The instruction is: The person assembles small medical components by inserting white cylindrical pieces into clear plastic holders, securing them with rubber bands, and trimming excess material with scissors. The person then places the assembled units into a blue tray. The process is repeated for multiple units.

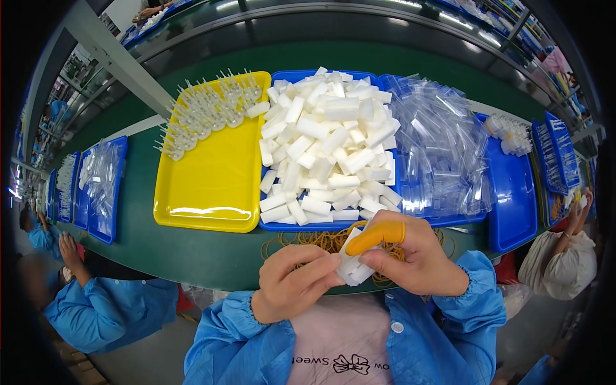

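Near the front edge of the table, both hands hold a small bundle of white foam blocks (354,272). My left hand (289,282) pinches its left side with thumb and fingertips. On the other side, my right hand (420,260) grips it, with a yellow finger cot (380,236) over one finger lying along the top. The fingers partly cover the bundle, so I cannot tell how many pieces it has. Just behind the hands lies a heap of tan rubber bands (330,240). Beyond that, white foam blocks (311,128) are piled high in a blue tray (292,76).
A yellow tray (212,183) at left holds rows of clear thin-stemmed parts (208,115). Clear plastic sleeves (443,147) fill a blue tray right of the foam. Farther right, another blue tray (511,215) has small whitish parts at its back. Co-workers sit on both sides.
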